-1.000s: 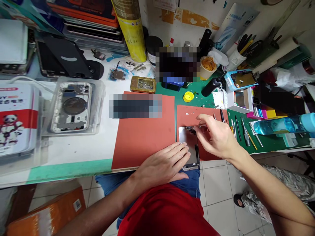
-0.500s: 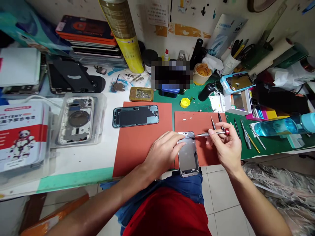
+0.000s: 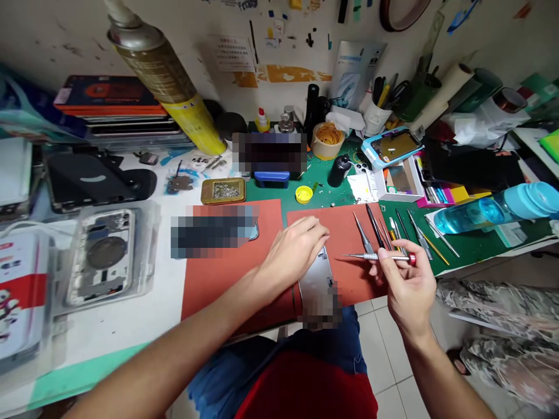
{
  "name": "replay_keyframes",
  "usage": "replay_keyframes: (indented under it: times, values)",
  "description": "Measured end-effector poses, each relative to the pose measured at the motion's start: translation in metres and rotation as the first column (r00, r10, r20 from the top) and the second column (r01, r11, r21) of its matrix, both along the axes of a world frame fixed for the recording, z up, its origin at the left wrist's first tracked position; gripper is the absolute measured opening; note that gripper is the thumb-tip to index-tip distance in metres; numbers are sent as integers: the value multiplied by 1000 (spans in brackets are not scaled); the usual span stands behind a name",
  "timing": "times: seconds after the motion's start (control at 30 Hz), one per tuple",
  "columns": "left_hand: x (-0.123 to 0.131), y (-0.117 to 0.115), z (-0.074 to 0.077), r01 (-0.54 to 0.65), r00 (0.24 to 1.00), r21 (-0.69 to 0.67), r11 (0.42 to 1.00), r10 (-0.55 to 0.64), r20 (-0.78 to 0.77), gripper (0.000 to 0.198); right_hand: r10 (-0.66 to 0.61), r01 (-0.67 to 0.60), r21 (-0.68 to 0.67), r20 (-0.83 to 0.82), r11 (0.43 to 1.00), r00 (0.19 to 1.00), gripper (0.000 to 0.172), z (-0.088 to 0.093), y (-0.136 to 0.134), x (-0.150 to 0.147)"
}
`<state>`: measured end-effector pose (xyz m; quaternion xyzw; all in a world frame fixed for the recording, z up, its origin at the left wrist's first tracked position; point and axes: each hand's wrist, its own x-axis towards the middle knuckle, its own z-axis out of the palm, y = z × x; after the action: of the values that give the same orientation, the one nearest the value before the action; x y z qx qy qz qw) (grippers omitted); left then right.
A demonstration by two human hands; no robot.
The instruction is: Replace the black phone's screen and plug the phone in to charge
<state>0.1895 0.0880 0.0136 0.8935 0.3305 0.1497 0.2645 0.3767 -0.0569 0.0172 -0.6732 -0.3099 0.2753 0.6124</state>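
My left hand (image 3: 297, 247) lies over the top end of a silver phone frame (image 3: 315, 279) on the right red mat (image 3: 345, 233), fingers stretched and slightly curled. The frame's lower end hangs past the table edge and is blurred out. My right hand (image 3: 404, 279) pinches a small screwdriver (image 3: 378, 256) with a red cap, held level, its tip pointing left just off the frame.
A row of tweezers and drivers (image 3: 393, 230) lies on the green mat. A blue bottle (image 3: 493, 209) lies at the right. A gold tin of screws (image 3: 223, 190), a yellow cap (image 3: 303, 194), a phone housing in a clear tray (image 3: 102, 256) and a yellow can (image 3: 174, 87) stand further back.
The screwdriver tip has drawn back to the right, off the frame's top edge. My left hand slid up over the frame's top end. The view tilted upward.
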Motion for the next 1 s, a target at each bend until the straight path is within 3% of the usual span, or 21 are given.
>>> replay_keyframes:
  times: [0.2,0.5,0.7,0.8,0.87,0.93,1.0]
  values:
    - [40,28,1,55,984,66,996,-43,-173,31,-110,111,-11,55,994,992,32,3,-31,-7]
    - [32,30,-4,58,974,56,997,-44,-222,37,-245,242,35,92,970,965,29,9,-38,1]
    - [-5,28,5,10,994,43,999,-6,-108,37,-236,228,71,144,971,961,20,15,-43,8]
    - [-36,9,10,11,997,55,998,-15,77,33,-214,213,26,189,977,958,20,13,-49,16]
    - [-59,-11,5,56,993,153,987,-71,94,29,-233,247,-19,268,969,935,20,7,-53,28]
    - [-80,-34,-7,133,980,282,950,-168,104,26,-270,329,-59,446,943,853,21,-1,-57,49]
    - [-96,-55,-22,167,971,362,917,-217,102,35,-276,415,-69,647,907,711,25,-10,-60,78]
